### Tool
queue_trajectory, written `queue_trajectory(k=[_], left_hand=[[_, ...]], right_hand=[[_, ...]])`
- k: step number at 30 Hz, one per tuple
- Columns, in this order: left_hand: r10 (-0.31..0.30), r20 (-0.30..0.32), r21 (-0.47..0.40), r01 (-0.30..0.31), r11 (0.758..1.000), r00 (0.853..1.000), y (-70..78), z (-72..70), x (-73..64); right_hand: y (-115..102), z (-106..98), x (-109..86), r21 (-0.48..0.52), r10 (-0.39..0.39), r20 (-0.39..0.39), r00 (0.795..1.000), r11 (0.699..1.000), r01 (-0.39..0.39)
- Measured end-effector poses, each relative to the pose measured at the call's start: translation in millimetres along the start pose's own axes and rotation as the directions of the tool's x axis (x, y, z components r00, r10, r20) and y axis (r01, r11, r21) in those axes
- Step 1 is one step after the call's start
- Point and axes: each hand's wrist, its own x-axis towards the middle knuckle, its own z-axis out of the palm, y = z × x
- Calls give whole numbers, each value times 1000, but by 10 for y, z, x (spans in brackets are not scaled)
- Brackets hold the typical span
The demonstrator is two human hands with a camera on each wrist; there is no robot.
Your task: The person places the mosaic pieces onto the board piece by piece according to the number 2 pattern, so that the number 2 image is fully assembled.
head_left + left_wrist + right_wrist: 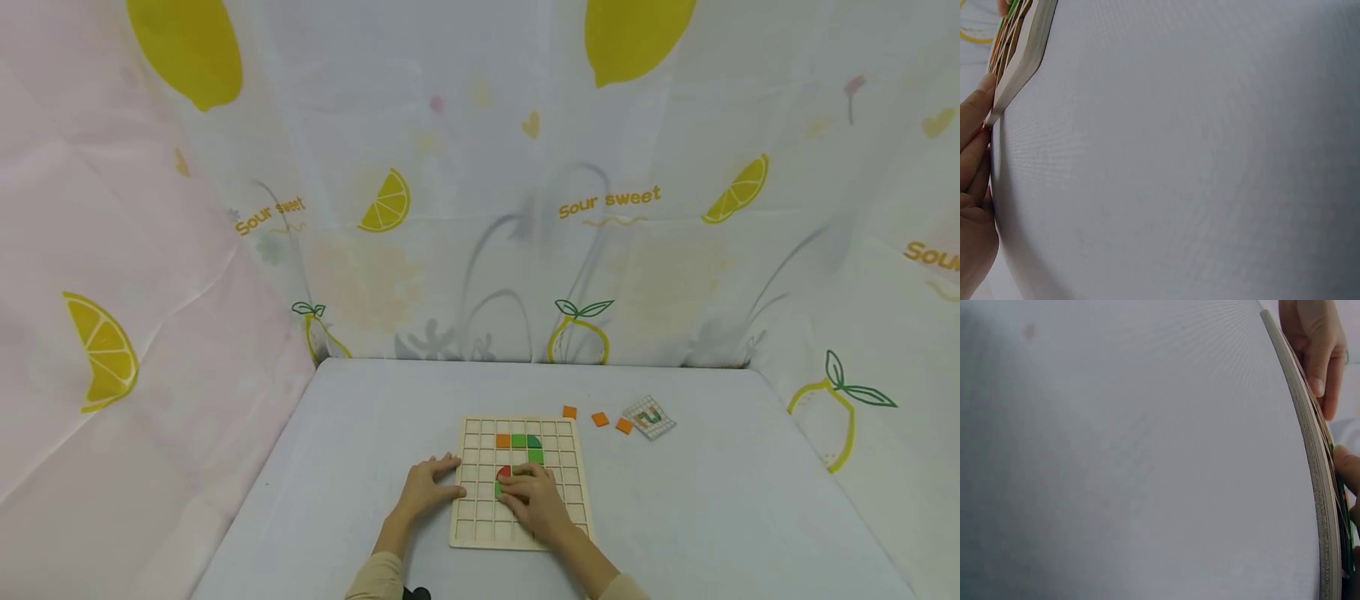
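Observation:
A pale wooden grid board [485, 525] lies on the table in the head view. Set in its cells are an orange square [503, 441], green squares [518, 440], a darker green rounded piece [534, 441] and a red rounded piece [504, 472]. My left hand [424, 487] rests at the board's left edge, fingers spread, thumb touching the rim. Over the board, my right hand [536, 502] pinches a green piece [498, 490] just below the red one, between thumb and fingertip. Its palm and fingers hide several cells. Both wrist views mostly show tablecloth and the board's side [1313, 450].
Loose orange squares [600, 419] lie beyond the board's upper right corner. Beside them is a small pattern card [649, 417] with a printed grid. A white cloth [712, 500] covers the table, and lemon-printed curtains [480, 250] stand around it. A black object [420, 593] shows by the left sleeve.

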Motion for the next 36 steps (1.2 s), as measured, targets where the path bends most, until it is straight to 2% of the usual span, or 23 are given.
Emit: queue_trajectory(k=[7, 12, 16, 19, 23, 27, 31, 36], left_hand=[[-9, -4, -14, 9, 1000, 1000, -6, 1, 1], [0, -5, -3, 0, 1000, 1000, -5, 4, -5], [1, -4, 2, -1, 1000, 1000, 2, 4, -8], [3, -7, 0, -3, 1000, 1000, -1, 4, -6], [11, -10, 3, -11, 1000, 1000, -8, 1, 0], [18, -14, 0, -18, 1000, 1000, -12, -1, 4], [18, -13, -8, -19, 1000, 1000, -8, -6, 0], [22, -10, -13, -23, 1000, 1000, -1, -3, -3]], right_hand=[[13, 0, 22, 108, 141, 20, 990, 984, -142], [14, -19, 33, 109, 167, 44, 985, 979, -171], [16, -23, 26, 63, 126, 51, 991, 990, -129], [10, -29, 14, -34, 59, 91, 994, 998, -56], [-11, -39, 9, -175, -2, 160, 987, 984, 31], [-40, -34, 45, -253, 14, 198, 980, 967, 37], [-55, -19, 76, -276, 39, 221, 974, 961, 25], [-64, -32, 61, -275, 22, 223, 975, 961, 42]])
